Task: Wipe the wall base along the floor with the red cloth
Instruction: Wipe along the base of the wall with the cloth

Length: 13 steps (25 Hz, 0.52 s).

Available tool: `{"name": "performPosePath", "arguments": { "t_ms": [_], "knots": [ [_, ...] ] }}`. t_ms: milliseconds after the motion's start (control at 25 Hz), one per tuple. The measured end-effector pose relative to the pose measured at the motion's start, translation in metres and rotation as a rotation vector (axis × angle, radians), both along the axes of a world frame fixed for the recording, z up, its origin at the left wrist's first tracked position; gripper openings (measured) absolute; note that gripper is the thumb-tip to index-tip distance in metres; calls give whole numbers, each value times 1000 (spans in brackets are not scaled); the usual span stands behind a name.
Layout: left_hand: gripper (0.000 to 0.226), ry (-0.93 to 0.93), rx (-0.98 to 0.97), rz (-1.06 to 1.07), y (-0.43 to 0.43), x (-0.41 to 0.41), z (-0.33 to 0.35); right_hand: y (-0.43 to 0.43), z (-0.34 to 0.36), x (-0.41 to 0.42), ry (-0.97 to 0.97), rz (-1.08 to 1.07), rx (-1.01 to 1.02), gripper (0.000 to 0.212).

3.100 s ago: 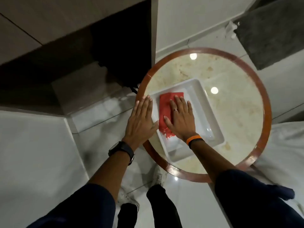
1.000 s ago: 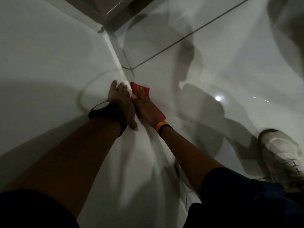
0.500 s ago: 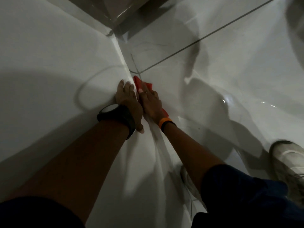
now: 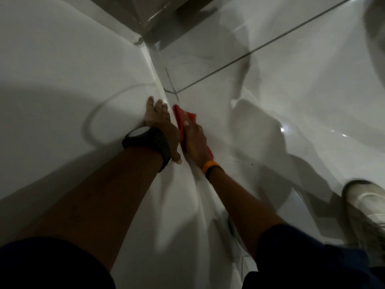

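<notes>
The white wall (image 4: 62, 80) fills the left side of the view. The shiny tiled floor (image 4: 291, 90) fills the right side, and a dark line runs across it between two tiles. The wall and floor meet at the wall base (image 4: 160, 88), a pale strip that runs from the top middle down toward the person.

Two bare arms reach down from the bottom of the view, each with a dark blue sleeve. A white shoe (image 4: 366, 213) stands on the floor at the lower right, well apart from the hands.

The left hand (image 4: 160, 126) lies flat and open on the wall, just above the wall base. Its fingers are straight and it holds nothing. A black watch (image 4: 145, 140) sits on that wrist.

The right hand (image 4: 194, 142) is just beside the left hand, low down where the wall meets the floor. It lies spread out on top of the red cloth (image 4: 181, 117) and presses it down. An orange and black band (image 4: 210, 167) is on that wrist.

The red cloth is under the right hand, against the wall base. Part of it sticks out past the fingertips, and a thin red edge shows beside the hand.
</notes>
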<state>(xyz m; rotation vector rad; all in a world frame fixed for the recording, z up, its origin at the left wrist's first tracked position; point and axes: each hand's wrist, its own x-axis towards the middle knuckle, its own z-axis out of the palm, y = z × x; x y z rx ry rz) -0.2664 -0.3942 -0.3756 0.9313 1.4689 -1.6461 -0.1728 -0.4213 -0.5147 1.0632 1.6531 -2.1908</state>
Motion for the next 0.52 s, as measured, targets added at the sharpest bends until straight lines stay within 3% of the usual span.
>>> {"name": "performPosePath", "arguments": {
  "t_ms": [80,280,400,520],
  "knots": [
    [133,-11,3,-12,-2,1,3,-13,7,28,-51,-36,-5,51],
    [134,-14,4,24,-6,8,1,11,-7,-15,-58,69,22,49],
    [133,-19,4,-4,-11,14,1,-9,-4,33,-26,97,71,48],
    [131,-23,1,-12,-16,20,8,-31,5,69,-157,42,-21,50]
  ]
}}
